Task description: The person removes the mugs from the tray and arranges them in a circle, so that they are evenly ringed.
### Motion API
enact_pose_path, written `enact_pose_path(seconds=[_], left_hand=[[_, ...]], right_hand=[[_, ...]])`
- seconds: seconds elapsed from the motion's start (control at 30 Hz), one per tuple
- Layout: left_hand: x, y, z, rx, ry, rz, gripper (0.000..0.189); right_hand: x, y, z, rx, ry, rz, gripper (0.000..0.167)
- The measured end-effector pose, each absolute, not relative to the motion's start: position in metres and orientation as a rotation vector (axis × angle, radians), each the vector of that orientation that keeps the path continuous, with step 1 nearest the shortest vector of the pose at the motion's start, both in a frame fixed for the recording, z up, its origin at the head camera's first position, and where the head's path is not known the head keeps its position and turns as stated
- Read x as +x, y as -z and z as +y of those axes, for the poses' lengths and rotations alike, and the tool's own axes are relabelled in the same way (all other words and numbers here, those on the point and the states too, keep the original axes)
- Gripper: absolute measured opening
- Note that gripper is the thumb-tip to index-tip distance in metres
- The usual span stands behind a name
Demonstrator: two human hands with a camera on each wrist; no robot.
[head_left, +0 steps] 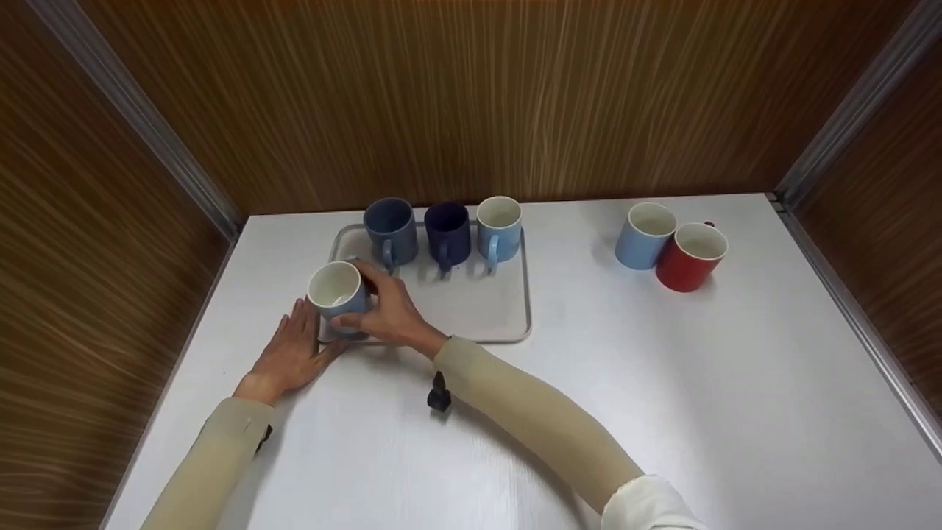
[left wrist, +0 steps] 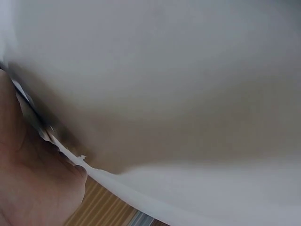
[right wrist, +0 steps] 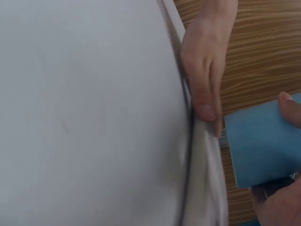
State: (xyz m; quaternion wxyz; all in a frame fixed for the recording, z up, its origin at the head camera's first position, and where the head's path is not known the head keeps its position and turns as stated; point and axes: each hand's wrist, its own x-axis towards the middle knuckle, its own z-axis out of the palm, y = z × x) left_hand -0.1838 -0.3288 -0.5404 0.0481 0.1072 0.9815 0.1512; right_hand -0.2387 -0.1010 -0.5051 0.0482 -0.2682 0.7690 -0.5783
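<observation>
My right hand (head_left: pixel 394 313) grips a light blue mug (head_left: pixel 336 287) with a white inside, its fingers and thumb on opposite sides of the body. In the head view the mug appears over the front left corner of a pale tray (head_left: pixel 486 309); the right wrist view shows a gap below its base (right wrist: pixel 263 146). My left hand (head_left: pixel 291 353) lies at that same corner with fingers straight along the tray's left side and thumb by its front edge. On the tray's back row stand a grey-blue mug (head_left: pixel 401 246), a dark navy mug (head_left: pixel 458 243) and another light blue mug (head_left: pixel 508 241).
Off the tray, to the right, a light blue mug (head_left: pixel 636 246) and a red mug (head_left: pixel 684 266) stand close together on the white table (head_left: pixel 625 383). Wood-grain panels (head_left: pixel 478 103) enclose the back and both sides.
</observation>
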Motion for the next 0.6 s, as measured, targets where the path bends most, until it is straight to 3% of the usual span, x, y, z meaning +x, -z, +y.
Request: enact_pose_path(seconds=[0.6], left_hand=[[-0.181,0.538,-0.327,0.255,-0.468,2.926,0.109]], right_hand=[[-0.217,0.452,-0.027,-1.056,1.856,2.294,0.086]])
